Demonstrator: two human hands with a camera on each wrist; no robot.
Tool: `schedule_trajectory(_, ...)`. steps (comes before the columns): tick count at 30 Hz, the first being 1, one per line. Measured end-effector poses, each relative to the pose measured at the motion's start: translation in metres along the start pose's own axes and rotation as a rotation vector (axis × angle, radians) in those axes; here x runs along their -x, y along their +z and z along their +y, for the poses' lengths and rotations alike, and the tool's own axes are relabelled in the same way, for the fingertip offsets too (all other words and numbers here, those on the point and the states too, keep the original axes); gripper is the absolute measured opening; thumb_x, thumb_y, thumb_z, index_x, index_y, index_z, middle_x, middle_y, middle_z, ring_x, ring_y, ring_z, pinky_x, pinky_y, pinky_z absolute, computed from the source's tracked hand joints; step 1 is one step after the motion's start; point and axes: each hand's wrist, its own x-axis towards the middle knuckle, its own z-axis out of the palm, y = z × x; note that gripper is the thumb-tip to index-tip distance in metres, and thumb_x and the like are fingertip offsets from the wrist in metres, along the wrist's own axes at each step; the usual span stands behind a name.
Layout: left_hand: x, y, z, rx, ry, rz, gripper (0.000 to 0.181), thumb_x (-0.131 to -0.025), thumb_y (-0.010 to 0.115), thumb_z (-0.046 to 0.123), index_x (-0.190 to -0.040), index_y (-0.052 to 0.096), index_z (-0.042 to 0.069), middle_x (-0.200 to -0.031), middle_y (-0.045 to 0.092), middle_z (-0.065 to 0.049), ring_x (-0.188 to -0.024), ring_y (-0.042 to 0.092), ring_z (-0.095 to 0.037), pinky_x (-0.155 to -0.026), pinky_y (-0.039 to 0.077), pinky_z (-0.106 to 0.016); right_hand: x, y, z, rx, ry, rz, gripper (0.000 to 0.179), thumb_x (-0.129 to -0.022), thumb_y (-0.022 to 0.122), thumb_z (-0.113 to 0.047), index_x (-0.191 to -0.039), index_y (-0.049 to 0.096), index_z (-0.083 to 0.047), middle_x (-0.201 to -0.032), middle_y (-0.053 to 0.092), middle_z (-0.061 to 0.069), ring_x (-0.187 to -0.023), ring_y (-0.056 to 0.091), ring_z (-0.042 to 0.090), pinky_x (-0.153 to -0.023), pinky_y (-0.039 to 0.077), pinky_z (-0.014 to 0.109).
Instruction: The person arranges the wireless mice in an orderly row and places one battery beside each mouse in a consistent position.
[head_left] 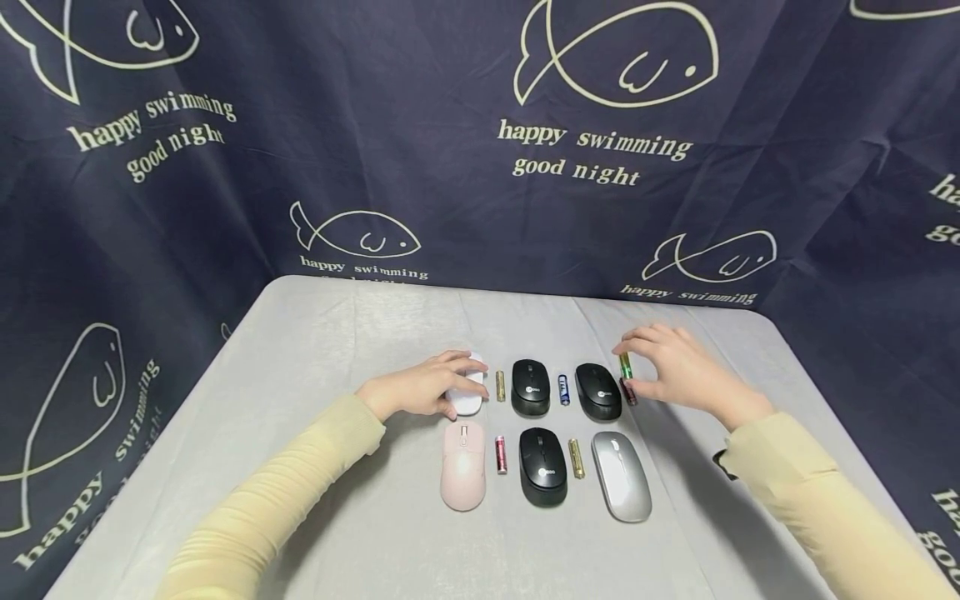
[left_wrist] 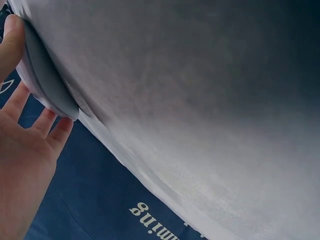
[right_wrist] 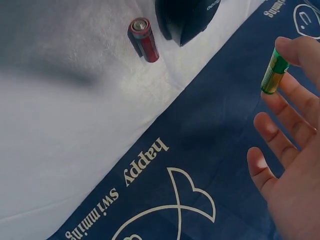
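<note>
My left hand (head_left: pixel 429 385) grips a white computer mouse (head_left: pixel 467 402) by its sides at the left end of the back row. In the left wrist view the mouse (left_wrist: pixel 47 75) sits between the thumb and the fingertips. At the right end of that row my right hand (head_left: pixel 670 367) pinches a green and gold battery (head_left: pixel 630 371) between thumb and fingers. The right wrist view shows this battery (right_wrist: pixel 275 72) raised above the table, its other fingers spread. Below it a dark red battery (right_wrist: pixel 145 41) lies beside a black mouse (head_left: pixel 598 392).
Between the mice lie a gold battery (head_left: pixel 500 386), a blue battery (head_left: pixel 564 389), a red battery (head_left: pixel 501 455) and another gold battery (head_left: pixel 576 458). A pink mouse (head_left: pixel 462 467), a black mouse (head_left: pixel 543 468) and a silver mouse (head_left: pixel 622 477) form the front row. Dark blue curtain (head_left: pixel 465 167) surrounds the white table.
</note>
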Motion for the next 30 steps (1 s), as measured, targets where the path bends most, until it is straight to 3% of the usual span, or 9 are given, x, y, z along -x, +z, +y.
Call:
schedule_trajectory(16, -0.001, 0.001, 0.0, 0.01, -0.015, -0.006, 0.058, -0.072, 0.077, 0.026, -0.127, 0.06, 0.029, -0.148, 0.038, -0.003, -0.14, 0.023, -0.038, -0.114, 0.02, -0.052, 0.034, 0.007, -0.015, -0.038, -0.018, 0.033, 0.041, -0.064, 0.081, -0.024, -0.101, 0.068, -0.014, -0.104, 0.063, 0.001, -0.099, 0.054, 0.023, -0.078, 0.04, 0.042)
schedule_trajectory(30, -0.001, 0.001, -0.001, 0.018, 0.025, 0.027, 0.059, -0.07, 0.078, 0.025, -0.126, 0.061, 0.024, -0.146, 0.041, -0.009, -0.137, 0.026, -0.041, -0.113, 0.021, -0.054, 0.061, 0.014, -0.018, -0.083, -0.079, 0.049, 0.044, -0.058, 0.084, -0.023, -0.099, 0.068, -0.016, -0.103, 0.064, 0.0, -0.098, 0.053, 0.02, -0.078, 0.039, 0.04)
